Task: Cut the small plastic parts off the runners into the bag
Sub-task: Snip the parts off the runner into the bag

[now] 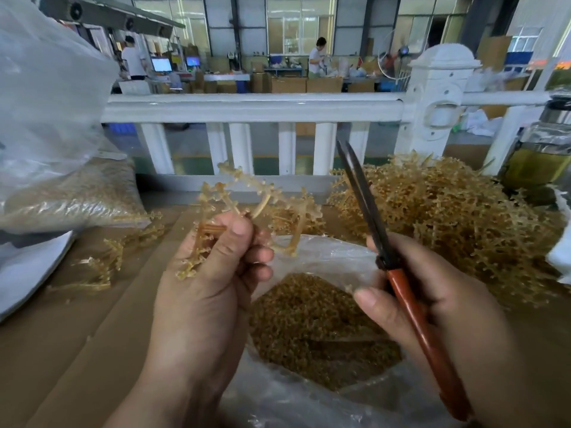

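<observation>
Factory floor forms the background, beyond a white railing [253, 106] at the far edge of the bench [61, 350], which is covered with brown cardboard.

Left hand [204, 273]: the thumb and curled fingers pinch a tan plastic runner [247, 186] at its central stem. The runner is raised just behind the mouth of the open clear bag [327, 254]. Its branches, studded with small parts, fan out above the fingers.

Right hand [432, 304]: the fingers wrap round the red handles of the scissors [370, 217]. The dark blades point up and away, almost together and parted only slightly at the tips. They are clear of the runner.

Cut small parts [312, 322] lie in the bag, below and between both hands. A large pile of uncut runners [448, 217] lies on the bench to the right, behind the right hand. A few loose runners [105, 261] lie to the left, near a filled bag [71, 196] on its side.

Handling, as judged:
- **Runner:** It is light and thin. The branches look springy and may flex or snap under side load, so hold it at the thicker stem, as here, not at the branch ends.
- **Pile:** Branches tangle readily, so expect snagging when one runner is drawn out.
- **Small parts:** They may fly off when cut, so keep the cut point low over the bag mouth.
- **Bag:** The film is soft and limp, and its rim may fold inward.
</observation>
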